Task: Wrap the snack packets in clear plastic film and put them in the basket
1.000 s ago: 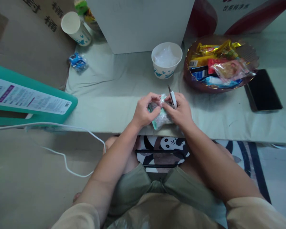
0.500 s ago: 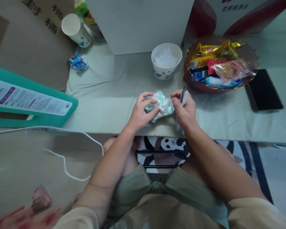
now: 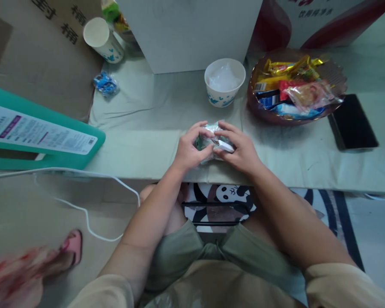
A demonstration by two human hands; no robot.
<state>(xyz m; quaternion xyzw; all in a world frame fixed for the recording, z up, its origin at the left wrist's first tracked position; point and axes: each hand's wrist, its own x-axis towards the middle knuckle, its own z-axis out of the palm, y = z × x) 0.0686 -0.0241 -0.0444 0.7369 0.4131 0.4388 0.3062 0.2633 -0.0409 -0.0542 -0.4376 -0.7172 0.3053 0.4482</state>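
Note:
On the cloth-covered table lies a small clear plastic packet (image 3: 213, 127) with mint-green contents. My left hand (image 3: 189, 147) is closed on its left side, thumb and fingertips pressing the crinkled wrap. From the right, my right hand (image 3: 240, 149) curls over the other end, gripping a small white-handled tool (image 3: 225, 145) laid flat across the packet. The tool's exact kind is unclear, and its tip is hidden between the hands. Just beyond them stands a paper cup (image 3: 221, 99) holding crumpled clear plastic.
A glass bowl of wrapped snacks (image 3: 255, 102) and a black phone-like slab (image 3: 354, 124) are on the right. At left are a green-framed panel (image 3: 64, 141), a blue packet (image 3: 105, 83) and another paper cup (image 3: 110, 51). A white cable (image 3: 86, 214) hangs below; a passing person's foot (image 3: 72, 248) shows lower left.
My right hand has turned inward and moved left over the packet, bringing the tool from upright to flat on it. My left hand stays in place. The other person's foot has moved right.

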